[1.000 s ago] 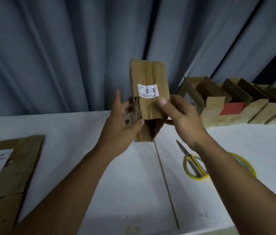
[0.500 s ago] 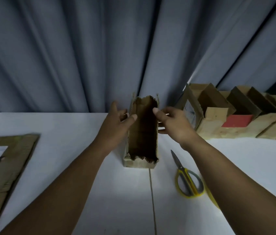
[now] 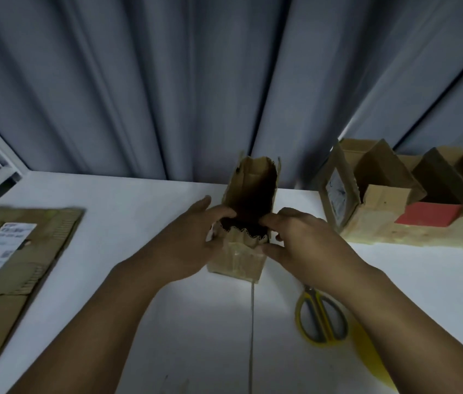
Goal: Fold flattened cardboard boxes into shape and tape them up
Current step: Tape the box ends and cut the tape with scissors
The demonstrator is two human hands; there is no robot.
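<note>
Box (image 3: pixel 248 223) stands between both hands (image 3: pixel 189 240) (image 3: pixel 304 240) — fingers gripping its rim.

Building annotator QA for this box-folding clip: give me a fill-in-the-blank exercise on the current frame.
The left hand and right hand grip the small brown cardboard box, which stands on the white table with its top ____. The metal scissors near the right forearm have ____ handles. The flattened brown cardboard sheet with a white label lies on the person's ____ side.
Missing words: open; yellow; left.
</note>
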